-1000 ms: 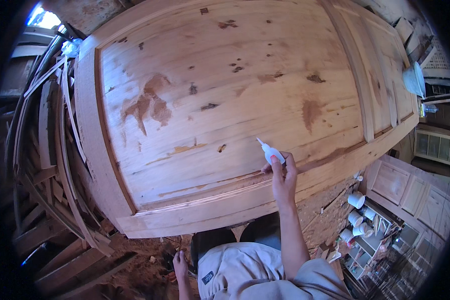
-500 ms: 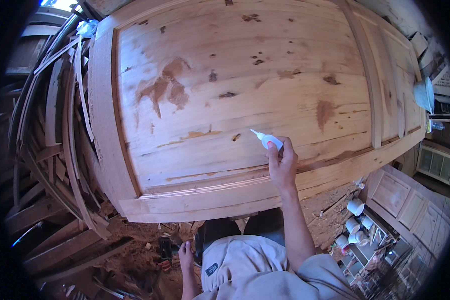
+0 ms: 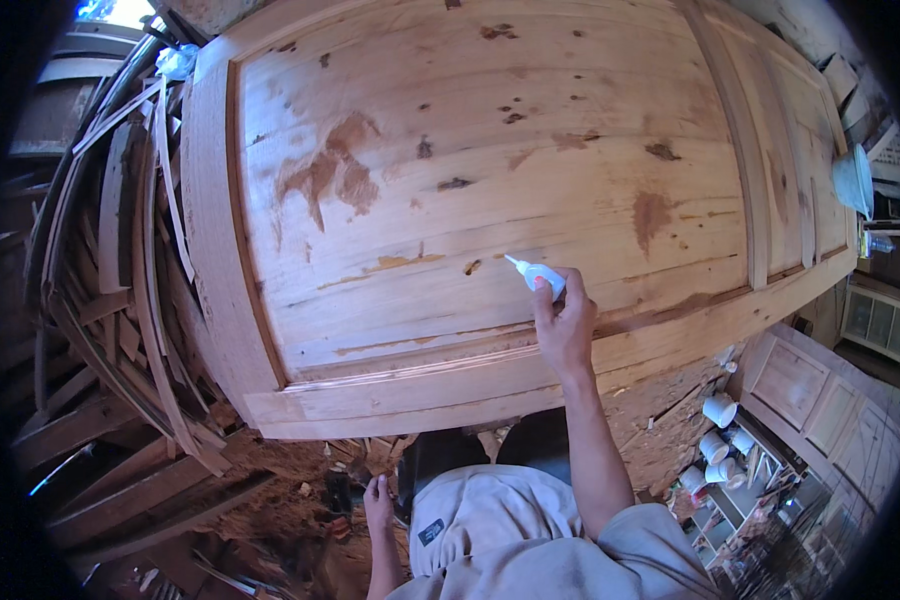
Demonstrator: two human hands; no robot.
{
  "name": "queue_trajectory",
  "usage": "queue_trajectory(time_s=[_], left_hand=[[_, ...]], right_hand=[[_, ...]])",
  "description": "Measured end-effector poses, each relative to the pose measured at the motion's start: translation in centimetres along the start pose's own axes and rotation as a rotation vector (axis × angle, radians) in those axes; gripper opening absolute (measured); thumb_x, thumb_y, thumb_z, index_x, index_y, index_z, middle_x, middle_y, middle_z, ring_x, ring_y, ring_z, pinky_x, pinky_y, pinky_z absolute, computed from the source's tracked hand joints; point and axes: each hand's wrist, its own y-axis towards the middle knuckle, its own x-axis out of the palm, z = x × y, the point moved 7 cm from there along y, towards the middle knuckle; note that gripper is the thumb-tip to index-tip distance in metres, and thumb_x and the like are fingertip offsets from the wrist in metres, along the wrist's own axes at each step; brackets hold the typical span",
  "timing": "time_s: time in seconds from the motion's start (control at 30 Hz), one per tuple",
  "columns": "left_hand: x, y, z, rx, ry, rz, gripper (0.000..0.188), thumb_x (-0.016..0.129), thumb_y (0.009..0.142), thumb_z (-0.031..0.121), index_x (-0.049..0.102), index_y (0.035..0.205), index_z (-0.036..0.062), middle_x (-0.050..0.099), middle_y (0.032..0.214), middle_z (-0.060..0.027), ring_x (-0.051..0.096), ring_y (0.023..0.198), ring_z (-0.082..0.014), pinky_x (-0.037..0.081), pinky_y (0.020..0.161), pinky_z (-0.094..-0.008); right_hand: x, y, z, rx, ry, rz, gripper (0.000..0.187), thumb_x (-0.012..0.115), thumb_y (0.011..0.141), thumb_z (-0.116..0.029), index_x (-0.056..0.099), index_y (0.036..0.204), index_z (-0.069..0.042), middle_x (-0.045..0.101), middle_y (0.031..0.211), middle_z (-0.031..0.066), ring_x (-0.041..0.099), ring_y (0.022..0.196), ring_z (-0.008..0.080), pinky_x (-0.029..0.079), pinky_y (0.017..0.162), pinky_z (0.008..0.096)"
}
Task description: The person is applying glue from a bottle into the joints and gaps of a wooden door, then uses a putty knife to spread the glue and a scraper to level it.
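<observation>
Bottle [image 3: 542, 277] over the wooden door [image 3: 530, 200] is pinched by the right hand [image 3: 567, 322]; it seems light, squeezable, best held mid-body.

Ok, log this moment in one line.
Right hand: holds white bottle over wooden panel | Left hand: lowered, beside shirt

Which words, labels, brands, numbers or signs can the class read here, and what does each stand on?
No text is readable.
Dark patch on the grey shirt: any lettering is too small and blurred.
White bottle in the right hand: no legible print.
</observation>
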Motion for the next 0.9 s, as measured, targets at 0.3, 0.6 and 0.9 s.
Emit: queue_trajectory(time_s=[0.3, 0.6, 0.9], left_hand=[[0.6, -0.1, 0.5, -0.019, -0.041, -0.007, 0.035, 0.05, 0.1, 0.033, 0.065, 0.109, 0.002, 0.048, 0.069, 0.0036, 0.046, 0.061, -0.006, 0.039, 0.056, -0.0224], [1.1, -0.2, 1.0, -0.013, -0.001, 0.008, 0.034, 0.05, 0.1, 0.033, 0.064, 0.1, 0.0021, 0.046, 0.065, 0.0041, 0.045, 0.057, -0.0057, 0.039, 0.053, -0.0229], [1.6, -0.9, 3.0, -0.013, 0.043, 0.005, 0.033, 0.05, 0.1, 0.033, 0.062, 0.095, 0.0023, 0.046, 0.063, 0.0029, 0.046, 0.056, -0.0069, 0.04, 0.052, -0.0241]], right_hand=[[-2.8, 0.6, 1.0, 0.036, -0.024, 0.09, 0.019, 0.06, 0.093, -0.019, 0.057, 0.1, -0.001, 0.064, 0.068, 0.0113, 0.061, 0.055, 0.017, 0.047, 0.052, 0.033], [-6.4, 1.9, 3.5, 0.024, -0.03, 0.271, 0.02, 0.058, 0.094, -0.018, 0.056, 0.097, 0.002, 0.062, 0.068, 0.0115, 0.059, 0.059, 0.0192, 0.047, 0.056, 0.0345], [-5.6, 1.1, 3.8, 0.01, 0.033, 0.244, 0.021, 0.06, 0.094, -0.021, 0.056, 0.096, 0.0, 0.06, 0.067, 0.0078, 0.056, 0.057, 0.015, 0.046, 0.053, 0.0316]])
